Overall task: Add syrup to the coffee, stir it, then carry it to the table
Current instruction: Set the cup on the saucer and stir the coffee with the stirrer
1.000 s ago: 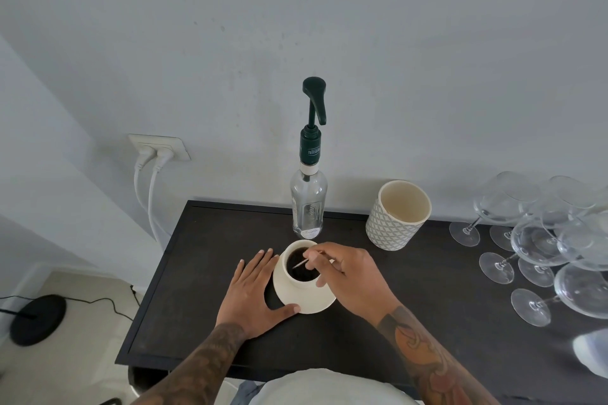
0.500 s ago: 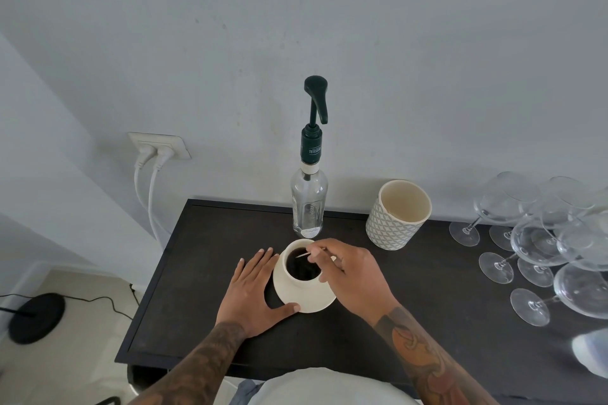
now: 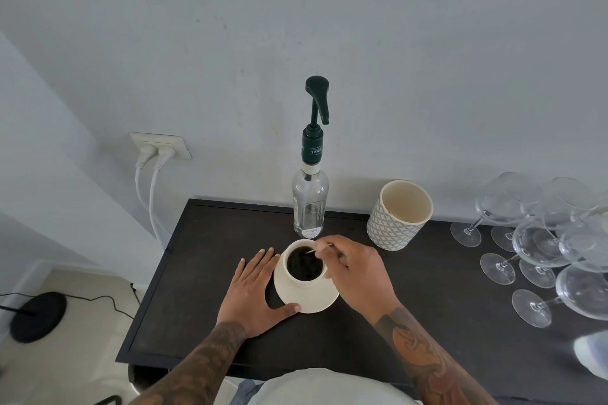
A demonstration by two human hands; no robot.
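A cream cup [image 3: 293,284] full of dark coffee [image 3: 304,264] stands on a cream saucer [image 3: 320,301] on the dark sideboard [image 3: 204,273]. My right hand [image 3: 355,270] pinches a thin stirrer [image 3: 318,248] whose tip dips into the coffee at the cup's far right rim. My left hand [image 3: 253,293] lies flat on the sideboard, fingers spread, its thumb touching the saucer's front left edge. Just behind the cup stands a clear syrup bottle [image 3: 310,204] with a dark green pump.
A patterned empty beaker [image 3: 398,215] stands at the back right of the cup. Several wine glasses [image 3: 539,240] crowd the right end of the sideboard. A wall socket [image 3: 161,145] with two white plugs is at left. A black lamp base [image 3: 38,316] sits on the floor.
My right hand has shifted the stirrer slightly around inside the cup. The left hand, cup and saucer stay where they were.
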